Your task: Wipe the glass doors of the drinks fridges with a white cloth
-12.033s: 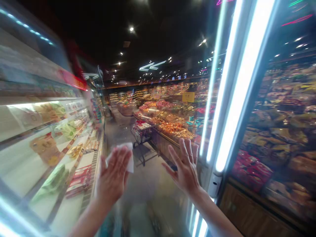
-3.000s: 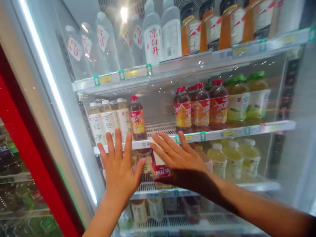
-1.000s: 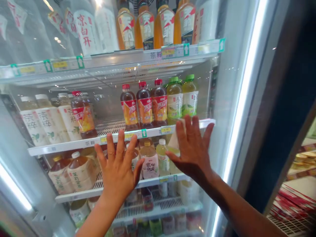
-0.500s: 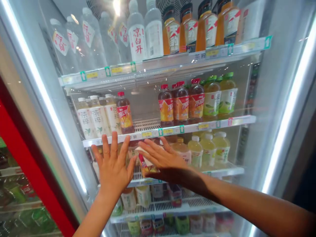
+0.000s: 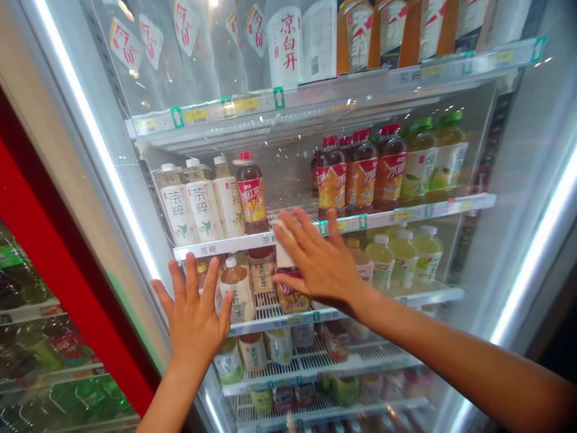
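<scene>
My left hand (image 5: 193, 313) is raised with its fingers spread against the glass door (image 5: 283, 168) of a drinks fridge. It holds nothing. To its right, my right hand (image 5: 322, 264) lies flat over a white cloth or folded tissue (image 5: 285, 255), pressing it on the glass; the exact kind is hard to make out. Most of that white piece hides beneath the fingers, while the thumb stretches out below. Behind the glass, an iced tea bottle (image 5: 252, 195) with a red cap stands just above and left of the right hand.
Shelves inside carry white-labelled tea bottles (image 5: 202, 204), more red-capped bottles (image 5: 363, 171), green-capped bottles (image 5: 421, 159) and clear water bottles (image 5: 283, 48). Bright light strips run down both sides. A red frame (image 5: 58, 258) borders another fridge at the left.
My right hand has slid upward across the glass with the white cloth, now overlapping the middle shelf's edge. My left hand sits slightly lower and further left against the shelves. The view has shifted.
</scene>
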Tool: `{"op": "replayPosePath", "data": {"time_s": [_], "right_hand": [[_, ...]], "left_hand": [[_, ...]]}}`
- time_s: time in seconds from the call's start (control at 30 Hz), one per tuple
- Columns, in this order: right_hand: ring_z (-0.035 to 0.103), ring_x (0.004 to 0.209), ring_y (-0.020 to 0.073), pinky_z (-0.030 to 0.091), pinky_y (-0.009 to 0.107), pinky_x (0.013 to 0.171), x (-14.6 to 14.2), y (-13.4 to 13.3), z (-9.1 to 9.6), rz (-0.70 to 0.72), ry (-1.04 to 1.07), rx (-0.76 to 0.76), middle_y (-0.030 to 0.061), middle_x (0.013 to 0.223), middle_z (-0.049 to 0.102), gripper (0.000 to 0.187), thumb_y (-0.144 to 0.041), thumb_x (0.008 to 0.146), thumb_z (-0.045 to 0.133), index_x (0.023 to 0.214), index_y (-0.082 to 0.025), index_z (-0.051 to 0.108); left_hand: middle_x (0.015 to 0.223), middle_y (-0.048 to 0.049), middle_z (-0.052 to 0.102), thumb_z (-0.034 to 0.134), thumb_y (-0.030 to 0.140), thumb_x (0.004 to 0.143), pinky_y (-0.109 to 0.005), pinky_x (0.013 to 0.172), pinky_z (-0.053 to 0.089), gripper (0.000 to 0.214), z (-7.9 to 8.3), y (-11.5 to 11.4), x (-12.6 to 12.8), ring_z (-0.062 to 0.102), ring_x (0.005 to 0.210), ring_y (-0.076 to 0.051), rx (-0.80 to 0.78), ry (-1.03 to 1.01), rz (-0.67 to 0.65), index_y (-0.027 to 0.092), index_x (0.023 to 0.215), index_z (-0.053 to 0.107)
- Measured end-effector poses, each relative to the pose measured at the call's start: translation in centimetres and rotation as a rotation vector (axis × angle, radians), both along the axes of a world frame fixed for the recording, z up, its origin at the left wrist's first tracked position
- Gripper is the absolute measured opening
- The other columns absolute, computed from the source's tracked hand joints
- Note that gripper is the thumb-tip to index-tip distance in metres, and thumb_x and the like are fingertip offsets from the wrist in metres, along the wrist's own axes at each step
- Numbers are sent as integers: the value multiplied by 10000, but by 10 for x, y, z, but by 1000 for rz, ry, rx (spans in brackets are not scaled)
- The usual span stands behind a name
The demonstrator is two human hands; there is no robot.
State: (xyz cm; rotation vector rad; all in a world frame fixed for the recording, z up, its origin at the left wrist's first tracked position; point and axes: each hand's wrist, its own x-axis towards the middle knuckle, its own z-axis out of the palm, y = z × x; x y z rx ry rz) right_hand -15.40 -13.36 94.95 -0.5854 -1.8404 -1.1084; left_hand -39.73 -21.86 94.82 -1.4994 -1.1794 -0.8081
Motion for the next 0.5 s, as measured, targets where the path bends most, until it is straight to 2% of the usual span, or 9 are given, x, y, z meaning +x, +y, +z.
{"op": "replayPosePath", "data": {"time_s": [0.07, 0.17, 0.23, 0.33, 0.43, 0.5], "right_hand": [[128, 1620, 284, 85, 607, 1309, 9, 3, -4, 13, -3, -18, 110, 1700, 289, 808, -671, 992, 440, 1603, -150, 344], [114, 1622, 208, 68, 504, 1339, 25, 7, -14, 50, -157, 18, 15, 1701, 309, 715, -658, 995, 447, 1561, -221, 432], [104, 1624, 221, -4, 538, 1331, 41, 10, -19, 2, -68, 13, 46, 1686, 344, 734, -673, 995, 438, 1558, -202, 432], [129, 1618, 298, -49, 618, 1297, 68, 16, -22, -78, 98, -15, 148, 1657, 380, 837, -717, 979, 417, 1561, -116, 409], [134, 1619, 284, -41, 580, 1313, 102, 25, -25, -82, -16, -18, 80, 1677, 363, 784, -697, 976, 439, 1573, -189, 409], [132, 1619, 285, -35, 582, 1313, 134, 36, -28, -95, 9, -18, 90, 1687, 338, 825, -690, 980, 433, 1622, -185, 312]], "left_hand": [[1738, -73, 20, 625, 312, 948, -706, 1269, -15, 846, -2, 3, 7, -37, 1617, -337, -12, -10, -23, 293, 1648, 151], [1745, -56, -14, 629, 310, 944, -641, 1290, -58, 853, -1, 10, 25, -63, 1620, -313, -17, -5, -62, 283, 1649, 149], [1749, -46, -43, 629, 303, 945, -587, 1299, -94, 849, 0, 16, 43, -90, 1619, -296, -14, 16, -83, 270, 1649, 155], [1750, -27, -49, 632, 312, 944, -553, 1299, -121, 846, 3, 26, 77, -103, 1619, -281, -21, 39, -122, 277, 1647, 163], [1749, -1, -20, 632, 346, 944, -553, 1302, -113, 833, 6, 38, 118, -73, 1623, -271, -29, 86, -183, 308, 1642, 178], [1745, 15, -4, 627, 356, 946, -552, 1305, -102, 832, 7, 45, 146, -51, 1625, -262, -43, 124, -225, 321, 1640, 168]]}}
